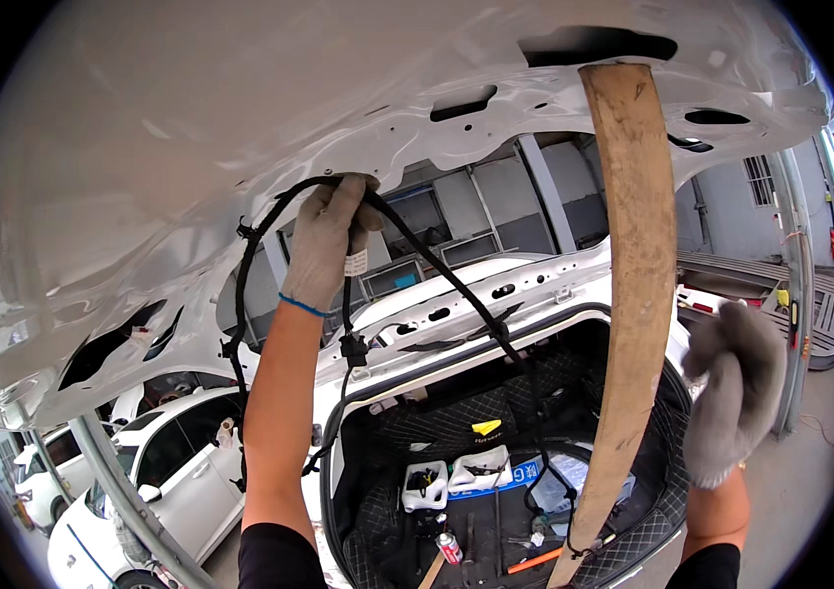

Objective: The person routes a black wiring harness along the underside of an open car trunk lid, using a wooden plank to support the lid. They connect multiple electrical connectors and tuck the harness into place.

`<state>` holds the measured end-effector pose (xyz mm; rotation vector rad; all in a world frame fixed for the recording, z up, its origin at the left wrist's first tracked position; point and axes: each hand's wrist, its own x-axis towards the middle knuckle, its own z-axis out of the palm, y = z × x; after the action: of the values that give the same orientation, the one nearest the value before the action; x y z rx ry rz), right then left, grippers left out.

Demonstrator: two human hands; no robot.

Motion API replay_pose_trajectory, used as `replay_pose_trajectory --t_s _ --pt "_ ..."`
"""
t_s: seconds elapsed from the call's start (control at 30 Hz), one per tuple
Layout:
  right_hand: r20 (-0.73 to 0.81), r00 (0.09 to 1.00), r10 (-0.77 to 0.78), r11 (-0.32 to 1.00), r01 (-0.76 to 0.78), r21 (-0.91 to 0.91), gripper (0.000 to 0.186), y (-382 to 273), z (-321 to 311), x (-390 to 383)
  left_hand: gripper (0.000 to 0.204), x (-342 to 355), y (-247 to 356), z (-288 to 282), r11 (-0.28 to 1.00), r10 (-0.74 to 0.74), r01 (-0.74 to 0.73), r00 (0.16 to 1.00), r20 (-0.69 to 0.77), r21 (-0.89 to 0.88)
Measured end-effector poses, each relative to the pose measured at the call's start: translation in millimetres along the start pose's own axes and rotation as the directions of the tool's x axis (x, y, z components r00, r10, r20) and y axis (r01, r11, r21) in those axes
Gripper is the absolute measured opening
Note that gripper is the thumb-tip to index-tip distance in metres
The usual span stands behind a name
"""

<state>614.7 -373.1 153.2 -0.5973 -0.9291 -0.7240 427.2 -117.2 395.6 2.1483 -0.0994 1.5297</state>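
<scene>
My left hand [330, 236], in a grey-white work glove with a blue band at the wrist, is closed around a black wiring harness [427, 257] just under the white trunk lid [269, 108]. From that grip the harness hangs down on both sides, with clips, a connector [353, 348] and a small white tag [356, 263]. My right hand [736, 398], also gloved, is raised beside a long wooden board [638, 226] without touching the harness. Motion blurs its bent fingers, and nothing shows in it. The board stands between the trunk and the raised lid.
Inside the open trunk [358, 530] lie white trays [479, 469], a blue plate [520, 476], a spray can [449, 548], an orange bar [535, 561] and a yellow piece [485, 427]. A white car [176, 471] stands left; metal posts [792, 294] rise at the sides.
</scene>
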Motion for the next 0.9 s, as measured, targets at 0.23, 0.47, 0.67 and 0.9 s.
replay_pose_trajectory --t_s 0.23,0.47,0.67,0.9 --pt "-0.166 0.98 0.11 0.991 -0.121 -0.057 0.024 38.0 -27.7 -8.0 0.033 6.3 -3.6 4.6 0.997 0.022 -0.028 0.995 -0.094 -0.065" --pt "0.523 0.629 0.575 0.674 -0.727 0.133 0.022 100.0 -22.4 69.5 0.031 13.1 0.4 14.2 0.988 0.075 -0.091 0.989 -0.131 -0.125" --pt "0.684 0.549 0.48 0.836 -0.522 -0.169 0.047 152.1 0.3 85.5 0.036 15.9 -2.5 18.4 0.988 0.115 -0.127 0.985 -0.131 -0.085" --pt "0.902 0.199 0.384 0.903 -0.283 -0.322 0.078 145.0 55.8 91.3 0.031 14.5 1.7 22.7 0.985 0.05 -0.066 0.993 -0.106 -0.16"
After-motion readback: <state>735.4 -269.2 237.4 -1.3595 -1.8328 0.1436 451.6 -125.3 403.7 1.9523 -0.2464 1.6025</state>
